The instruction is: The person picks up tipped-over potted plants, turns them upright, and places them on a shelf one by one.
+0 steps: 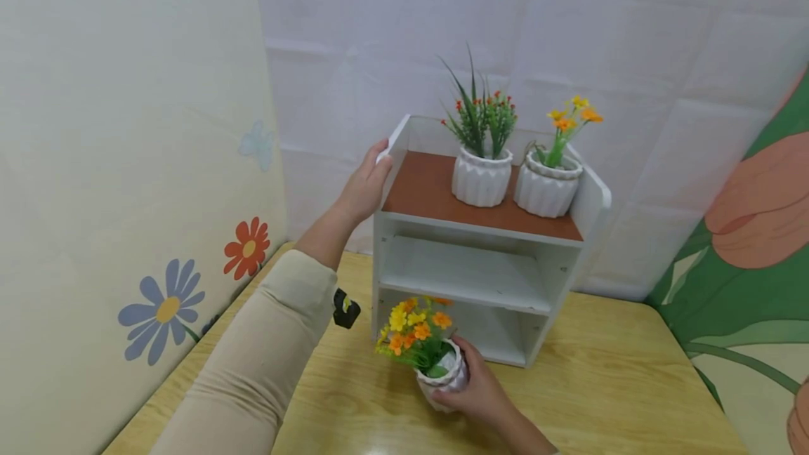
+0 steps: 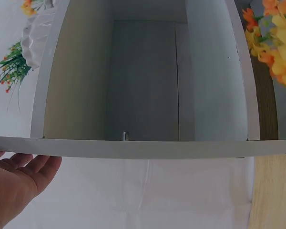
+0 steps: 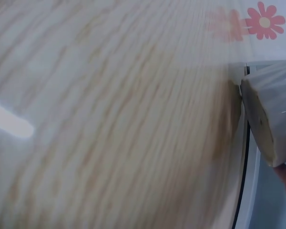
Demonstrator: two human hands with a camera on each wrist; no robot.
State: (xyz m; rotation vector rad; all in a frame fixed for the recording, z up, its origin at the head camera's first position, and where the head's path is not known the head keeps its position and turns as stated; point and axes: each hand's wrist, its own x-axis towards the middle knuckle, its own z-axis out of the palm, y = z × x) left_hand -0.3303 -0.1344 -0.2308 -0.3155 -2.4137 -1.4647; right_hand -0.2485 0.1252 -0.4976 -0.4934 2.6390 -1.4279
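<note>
My left hand (image 1: 366,185) grips the upper left side panel of a small white shelf unit (image 1: 468,286), which has a brown top board. In the left wrist view, the fingers (image 2: 35,169) lie against the outer face of that panel. With my right hand (image 1: 480,388) I hold a white ribbed flower pot (image 1: 436,397) with yellow and orange flowers, tilted, in front of the lowest compartment. The right wrist view shows the pot's underside (image 3: 260,121) raised off the table, and only a sliver of the hand.
On the top board stand a white pot (image 1: 482,177) with grass and red blossoms, and another white pot (image 1: 547,188) with yellow-orange flowers. A small black object (image 1: 345,307) is visible beside my left sleeve. The wooden table (image 1: 607,371) meets flower-printed cloth walls.
</note>
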